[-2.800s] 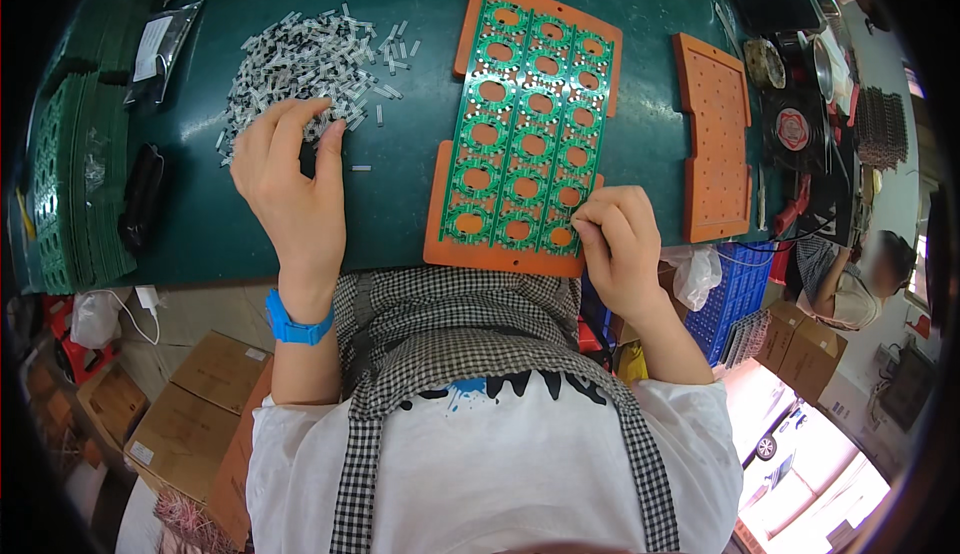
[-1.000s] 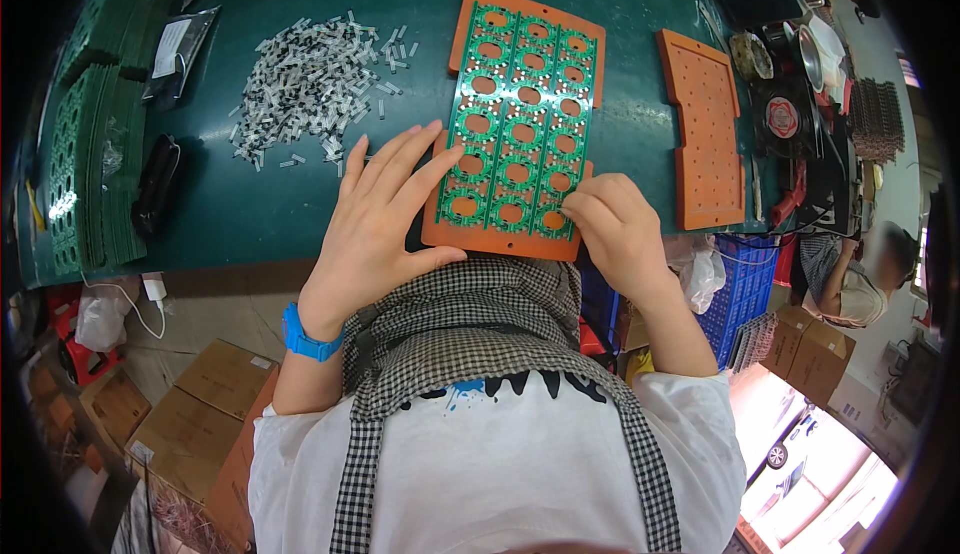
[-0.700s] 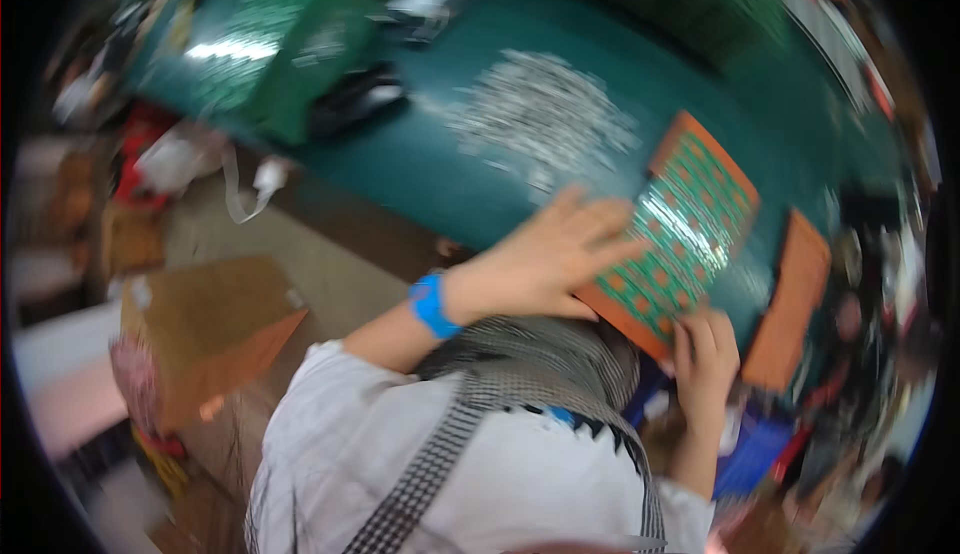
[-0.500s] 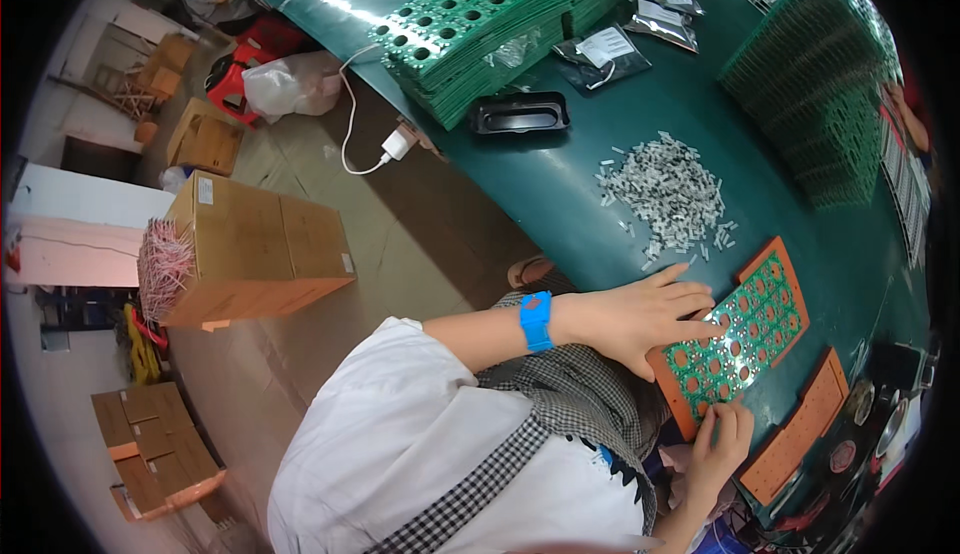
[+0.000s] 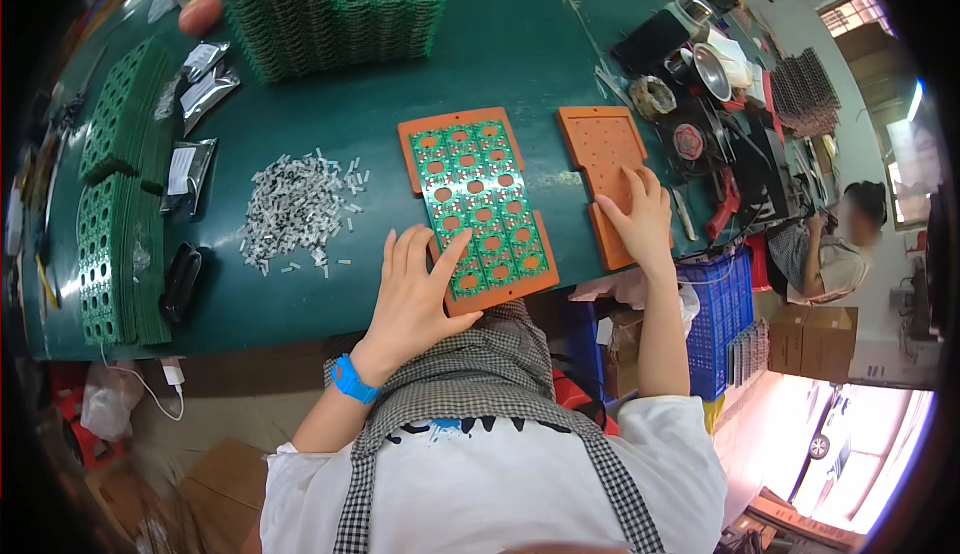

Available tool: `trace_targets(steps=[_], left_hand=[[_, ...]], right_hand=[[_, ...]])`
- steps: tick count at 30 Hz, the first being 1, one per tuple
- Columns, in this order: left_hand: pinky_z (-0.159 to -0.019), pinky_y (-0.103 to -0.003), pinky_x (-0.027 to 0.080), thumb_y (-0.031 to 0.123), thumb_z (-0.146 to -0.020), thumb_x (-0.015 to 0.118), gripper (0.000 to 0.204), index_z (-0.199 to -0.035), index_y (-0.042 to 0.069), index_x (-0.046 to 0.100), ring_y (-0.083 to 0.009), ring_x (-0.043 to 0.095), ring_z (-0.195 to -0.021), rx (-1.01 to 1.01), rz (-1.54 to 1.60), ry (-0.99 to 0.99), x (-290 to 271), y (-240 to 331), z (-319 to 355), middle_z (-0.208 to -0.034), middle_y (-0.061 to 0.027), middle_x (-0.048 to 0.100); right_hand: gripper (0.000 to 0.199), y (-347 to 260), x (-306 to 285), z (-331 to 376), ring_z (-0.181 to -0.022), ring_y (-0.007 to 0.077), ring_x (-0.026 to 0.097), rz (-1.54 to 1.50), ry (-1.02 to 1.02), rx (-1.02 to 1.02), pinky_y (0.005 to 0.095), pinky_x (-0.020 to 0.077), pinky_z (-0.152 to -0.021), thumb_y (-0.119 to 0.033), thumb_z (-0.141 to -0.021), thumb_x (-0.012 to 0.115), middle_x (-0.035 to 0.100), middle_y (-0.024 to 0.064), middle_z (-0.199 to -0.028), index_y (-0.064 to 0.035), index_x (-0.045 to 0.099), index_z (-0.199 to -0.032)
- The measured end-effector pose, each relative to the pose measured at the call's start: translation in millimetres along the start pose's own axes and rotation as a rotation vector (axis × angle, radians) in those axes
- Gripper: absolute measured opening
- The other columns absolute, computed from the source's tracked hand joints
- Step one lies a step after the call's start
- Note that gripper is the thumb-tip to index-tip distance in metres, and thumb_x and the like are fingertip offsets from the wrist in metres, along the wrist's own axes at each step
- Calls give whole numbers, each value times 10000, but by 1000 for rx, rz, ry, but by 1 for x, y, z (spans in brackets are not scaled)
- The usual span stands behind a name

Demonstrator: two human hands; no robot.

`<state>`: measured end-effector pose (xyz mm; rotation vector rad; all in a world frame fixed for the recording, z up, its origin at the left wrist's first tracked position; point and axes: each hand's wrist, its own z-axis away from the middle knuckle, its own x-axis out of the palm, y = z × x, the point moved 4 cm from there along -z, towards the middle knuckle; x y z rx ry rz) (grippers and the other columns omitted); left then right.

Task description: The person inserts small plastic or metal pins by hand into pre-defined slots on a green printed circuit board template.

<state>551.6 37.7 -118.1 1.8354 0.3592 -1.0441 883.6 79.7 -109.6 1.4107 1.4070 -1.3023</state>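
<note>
A green circuit-board panel (image 5: pixel 478 187) with rows of oval holes lies in an orange fixture plate (image 5: pixel 460 120) in front of me. My left hand (image 5: pixel 413 289) is at the plate's near left corner, fingers spread, fingertips along the panel's edge; it holds nothing. To the right lies a second orange plate (image 5: pixel 597 139), bare and dotted with small holes. Over its near part rests my right hand (image 5: pixel 643 222), thumb and fingers apart. Left of the panel is a heap of small white-and-clear tubular pieces (image 5: pixel 297 209).
Tall stacks of green panels stand at the back (image 5: pixel 385 4) and far left (image 5: pixel 120 254). Silvery packets (image 5: pixel 190 174) and a black tray (image 5: pixel 181 282) lie near the left stack. On the right are a metal bowl (image 5: pixel 711 72), a red-handled tool (image 5: pixel 722 204) and a blue crate (image 5: pixel 718 304).
The view has swung round to the right. My left hand has moved off the panel's top toward its left edge. My right hand has gone from the panel's near edge to the second orange plate.
</note>
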Motion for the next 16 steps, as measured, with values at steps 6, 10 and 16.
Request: trace_targets(steps=[6, 10, 16], left_hand=[[-1102, -591, 205, 366, -622, 836, 979, -1436, 119, 351, -382, 358, -1246, 15, -38, 80, 9, 6, -1, -1262, -190, 372], [-1087, -541, 259, 306, -700, 797, 896, -1437, 84, 339, -361, 395, -1224, 26, 62, 34, -3, -9, -3, -1263, -169, 417], [-1082, -500, 266, 317, -853, 696, 726, -1417, 28, 341, -347, 395, -1240, -167, 473, 418, -14, -55, 18, -1346, -174, 422]], right_hand=[[726, 4, 12, -17, -1235, 380, 413, -72, -67, -46, 503, 318, -1040, -490, -761, 705, 403, 126, -1425, -109, 489, -1340], [684, 9, 23, -25, -1233, 400, 404, -61, -17, -140, 502, 314, -1049, -428, -760, 700, 393, 103, -1445, -157, 490, -1351], [700, -18, 14, -39, -1289, 396, 356, -57, -139, -1, 492, 306, -1073, -397, -757, 698, 381, 112, -1460, -175, 472, -1382]])
